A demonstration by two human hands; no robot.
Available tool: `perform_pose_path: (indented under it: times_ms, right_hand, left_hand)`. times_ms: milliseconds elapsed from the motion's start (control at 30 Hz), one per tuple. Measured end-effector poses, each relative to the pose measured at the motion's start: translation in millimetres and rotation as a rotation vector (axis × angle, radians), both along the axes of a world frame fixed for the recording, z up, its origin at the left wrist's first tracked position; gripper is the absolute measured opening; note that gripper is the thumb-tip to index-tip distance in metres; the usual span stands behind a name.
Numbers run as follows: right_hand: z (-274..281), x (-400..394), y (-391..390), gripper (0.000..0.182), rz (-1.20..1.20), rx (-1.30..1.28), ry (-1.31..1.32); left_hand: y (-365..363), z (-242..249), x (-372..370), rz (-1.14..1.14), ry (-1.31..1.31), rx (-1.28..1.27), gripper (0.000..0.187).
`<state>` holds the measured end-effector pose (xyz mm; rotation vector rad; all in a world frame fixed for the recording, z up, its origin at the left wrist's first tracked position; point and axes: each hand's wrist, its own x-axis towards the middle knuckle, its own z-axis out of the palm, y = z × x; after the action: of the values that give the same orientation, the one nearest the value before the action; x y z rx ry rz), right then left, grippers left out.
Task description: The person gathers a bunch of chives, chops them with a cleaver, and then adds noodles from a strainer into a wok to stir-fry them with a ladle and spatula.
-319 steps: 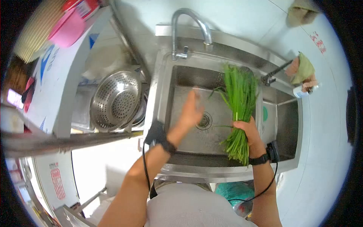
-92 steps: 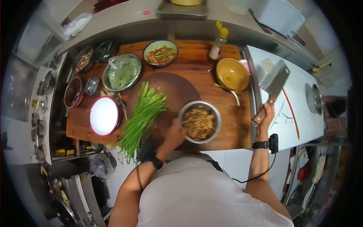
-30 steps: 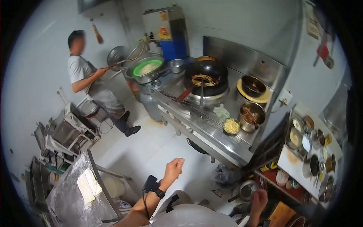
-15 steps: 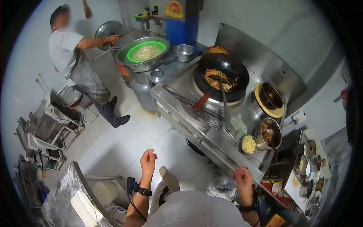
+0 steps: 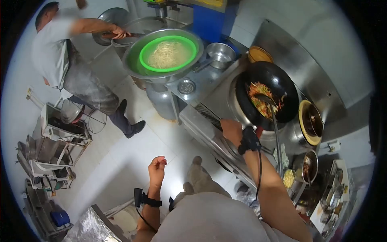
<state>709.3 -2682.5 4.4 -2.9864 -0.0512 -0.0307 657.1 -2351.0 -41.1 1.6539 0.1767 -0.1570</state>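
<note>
My left hand hangs over the tiled floor with its fingers curled in and nothing visible in them. My right hand is over the front part of the stove, next to the black wok; its fingers are turned away from view, so whether it holds anything is hidden. A bit of red, perhaps the wok's handle, shows by my right wrist. In the wok lie chopped, mixed-coloured vegetables and the bowl of a long-handled ladle, whose shaft leans out over the stove front.
Left of the stove, a metal basin holds a green strainer with noodles. Beside it sits a saucepan. A co-worker grips a handle over a large pot. Chopped pale food and a sauce pot stand right.
My right hand has moved from low at the right up and left to the stove beside the wok. The view has shifted towards the left. My left hand stays curled.
</note>
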Motion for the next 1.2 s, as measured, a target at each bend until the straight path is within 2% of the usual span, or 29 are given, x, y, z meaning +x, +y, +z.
perform_pose_path:
  times_ms: [33,100,167,233,333,367,400,467,567,600,667,700,733,800,867,933,967,1000,1033,1133,1200]
  right_hand:
    - [-20.2,16.8,-6.0,0.015,0.016,0.007,-0.011]
    - [-44.9,42.1,-11.5,0.022,-0.04,-0.17,0.244]
    - [-55.1,49.2,-11.4,0.025,-0.048,-0.116,0.318]
    - [-38.6,51.3,-7.3,0.03,0.001,-0.036,0.412]
    - [-57.0,60.0,-15.4,0.03,0.026,-0.067,0.485]
    - [-36.3,60.5,-10.9,0.03,0.03,0.025,0.406]
    - [-38.8,62.8,-13.6,0.03,0.027,0.025,0.408]
    - [-45.9,72.6,-20.8,0.026,0.018,0.073,0.425]
    - [20.6,88.9,-5.9,0.024,-0.091,-0.064,0.404]
    - [64.6,91.3,-0.6,0.024,-0.072,-0.031,0.225]
    - [143.7,99.8,2.5,0.026,-0.202,-0.035,0.08]
    - [194.7,94.9,6.3,0.025,-0.269,0.055,-0.021]
    - [242.5,89.5,11.6,0.022,-0.327,0.228,-0.176]
    - [283.2,69.5,10.9,0.018,-0.595,0.695,-0.56]
    - [298.8,66.4,2.1,0.014,-0.306,0.989,-0.896]
    - [288.8,86.8,7.6,0.016,-0.307,1.088,-0.96]
    - [274.4,108.9,17.7,0.017,-0.339,1.057,-0.944]
    - [262.1,134.1,38.7,0.019,-0.406,1.023,-0.891]
    - [244.9,151.7,40.2,0.021,-0.413,1.121,-0.679]
    - [170.4,214.3,42.6,0.025,-0.416,1.101,-0.639]
    - [132.7,239.2,46.3,0.031,-0.478,1.247,-0.529]
  left_hand:
    - [-1.6,3.1,12.4,-0.009,-0.024,-0.024,0.011]
    - [-0.8,15.5,35.0,-0.006,-0.048,-0.012,0.01]
    - [8.7,22.4,56.2,-0.003,-0.073,0.033,0.01]
    - [17.1,26.3,74.9,0.008,-0.087,0.059,0.01]
    - [16.6,31.4,104.8,0.083,-0.111,0.023,0.009]
    - [12.7,32.1,112.2,0.118,-0.067,-0.014,0.008]
    - [9.3,32.0,118.4,0.149,-0.022,-0.05,0.008]
    - [0.0,20.1,136.2,0.066,0.004,-0.12,0.006]
    - [-10.8,10.7,168.2,-0.09,-0.039,-0.084,0.008]
    - [-14.2,15.8,180.9,-0.113,-0.006,-0.066,0.01]
    - [-14.7,20.5,205.5,-0.17,-0.026,-0.071,0.01]
    - [-13.6,22.6,217.7,-0.172,-0.034,-0.082,0.01]
    - [-11.8,24.4,230.2,-0.19,-0.07,-0.089,0.01]
    - [-4.9,26.2,249.6,-0.206,-0.113,-0.111,0.01]
    - [5.7,25.1,267.2,-0.205,-0.153,-0.135,0.01]
    - [17.7,18.7,277.5,-0.189,-0.172,-0.204,0.01]
    - [24.5,17.3,281.4,-0.167,-0.164,-0.195,0.011]
    - [34.1,16.2,284.0,-0.143,-0.154,-0.182,0.011]
    - [44.2,14.7,286.0,-0.132,-0.155,-0.184,0.011]
    - [72.7,10.8,291.5,-0.1,-0.16,-0.159,0.01]
    - [94.2,9.3,294.0,0.0,-0.13,-0.149,0.009]
